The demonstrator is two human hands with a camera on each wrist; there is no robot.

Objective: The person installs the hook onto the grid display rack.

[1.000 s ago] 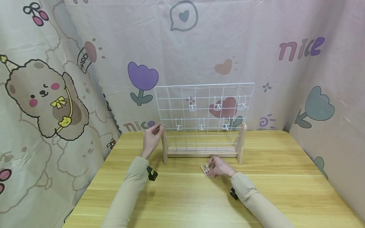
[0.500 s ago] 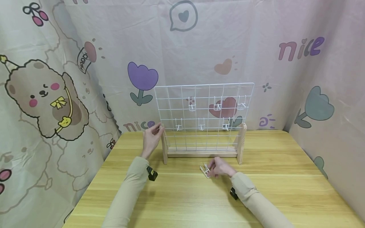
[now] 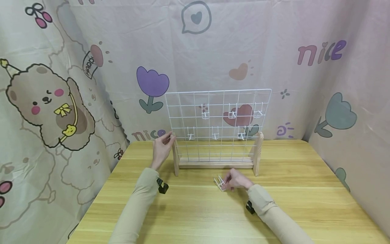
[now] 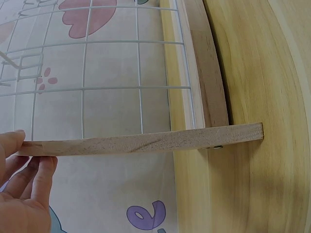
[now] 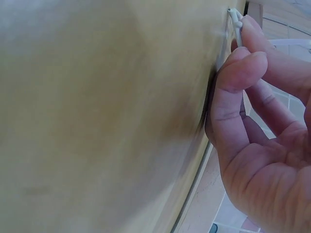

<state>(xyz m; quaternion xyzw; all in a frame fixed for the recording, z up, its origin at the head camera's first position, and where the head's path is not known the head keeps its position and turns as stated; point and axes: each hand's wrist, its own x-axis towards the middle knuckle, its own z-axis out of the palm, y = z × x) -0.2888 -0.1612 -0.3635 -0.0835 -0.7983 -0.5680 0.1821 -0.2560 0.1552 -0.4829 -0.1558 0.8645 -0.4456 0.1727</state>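
Note:
A white wire grid panel [image 3: 217, 91] stands upright in a wooden stand [image 3: 216, 166]. My left hand [image 3: 162, 149] grips the top of the stand's left post; in the left wrist view, thumb and fingers of the hand [image 4: 26, 189] lie on opposite sides of that wooden post [image 4: 136, 144]. Low over the table, in front of the stand, my right hand [image 3: 237, 179] pinches a loose white wire hook [image 3: 218, 184]. Only the end of the hook [image 5: 236, 28] shows past the fingertips in the right wrist view; the rest is hidden by the hand.
Several white hooks hang on the grid in two rows, one of them a hook [image 3: 215, 135] in the lower row. Wood-grain table [image 3: 189, 210] lies under everything. A patterned curtain [image 3: 213, 51] closes off the back and both sides.
My right hand has shifted very slightly, and the hook in it has turned and slid a little to the left. The left hand and the stand have not moved.

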